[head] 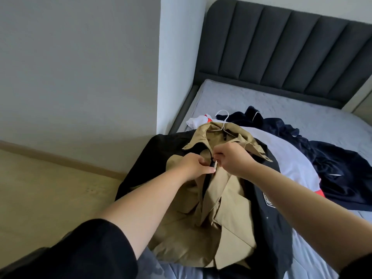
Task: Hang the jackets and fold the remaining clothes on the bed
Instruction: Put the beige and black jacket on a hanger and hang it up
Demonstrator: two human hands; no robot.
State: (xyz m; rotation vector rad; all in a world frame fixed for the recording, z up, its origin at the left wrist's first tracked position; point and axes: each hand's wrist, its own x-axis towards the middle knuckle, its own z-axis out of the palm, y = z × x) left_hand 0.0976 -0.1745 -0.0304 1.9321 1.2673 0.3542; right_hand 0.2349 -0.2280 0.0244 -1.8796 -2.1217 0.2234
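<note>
Pinch grips of left hand (196,165) and right hand (231,158) hold the rumpled tan jacket (227,190) on white hanger (225,121).

Bare mattress (261,97) beyond — clothes pile (332,158) right

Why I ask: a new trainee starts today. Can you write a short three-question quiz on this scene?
1. True or false: the tan jacket already has the white hanger in its collar.
2. What lies directly beneath the tan jacket? A) a black jacket B) a pillow C) bare floor
3. Where on the tan jacket do the left hand and right hand pinch it?

Key: 1 true. 2 A. 3 At the front opening, just below the collar.
</note>
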